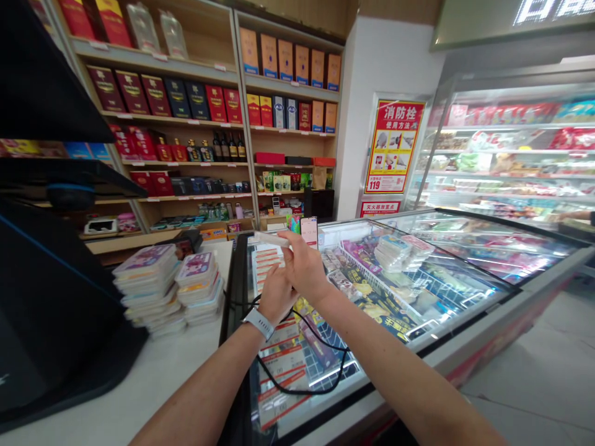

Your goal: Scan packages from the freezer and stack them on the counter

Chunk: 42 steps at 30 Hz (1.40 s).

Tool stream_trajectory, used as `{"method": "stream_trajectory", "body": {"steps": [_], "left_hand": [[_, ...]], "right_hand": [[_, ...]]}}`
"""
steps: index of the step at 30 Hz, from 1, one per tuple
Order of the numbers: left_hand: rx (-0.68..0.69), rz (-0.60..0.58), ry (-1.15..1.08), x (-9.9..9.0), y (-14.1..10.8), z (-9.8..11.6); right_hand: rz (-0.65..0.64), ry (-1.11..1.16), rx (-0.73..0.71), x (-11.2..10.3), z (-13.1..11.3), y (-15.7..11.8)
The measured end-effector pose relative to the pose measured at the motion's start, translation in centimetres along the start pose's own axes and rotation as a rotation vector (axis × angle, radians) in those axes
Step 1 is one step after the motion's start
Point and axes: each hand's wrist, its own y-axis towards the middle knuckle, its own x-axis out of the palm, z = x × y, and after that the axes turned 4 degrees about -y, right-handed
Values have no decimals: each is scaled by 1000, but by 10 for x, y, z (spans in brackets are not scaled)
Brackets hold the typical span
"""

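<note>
My right hand [304, 267] is closed, its thumb and fingers pinching a flat, whitish, thin case-like piece [271, 239] above the freezer's left end. Just below and against it, my left hand [277, 292] has its fingers curled in. Whatever the left hand may hold is hidden. A watch with a pale band [259, 323] is on the left wrist. Below the hands a black cable [297, 391] loops over the freezer glass. Orange-and-white price tags [281, 365] lie in a column there. Behind my right hand a phone [309, 231] with a lit pinkish screen stands upright.
Two stacks of flat plastic boxes [198, 288] stand on the white counter [186, 384], beside a black machine [56, 297]. The glass-topped freezer [446, 344] stretches to the right, with more stacked boxes [393, 253] on it. Shelves of boxed goods [179, 99] line the back.
</note>
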Motion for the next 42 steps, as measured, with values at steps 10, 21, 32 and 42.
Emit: {"method": "stream_trajectory", "body": {"steps": [10, 21, 32, 42], "left_hand": [[-11, -85, 33, -3, 0, 1], [-6, -76, 33, -4, -1, 4], [-7, -91, 29, -5, -2, 6], [10, -105, 52, -5, 0, 6]], "right_hand": [[99, -149, 173, -27, 50, -18], [129, -231, 300, -47, 93, -42], [96, -206, 476, -36, 131, -77], [93, -86, 590, -37, 151, -93]]}}
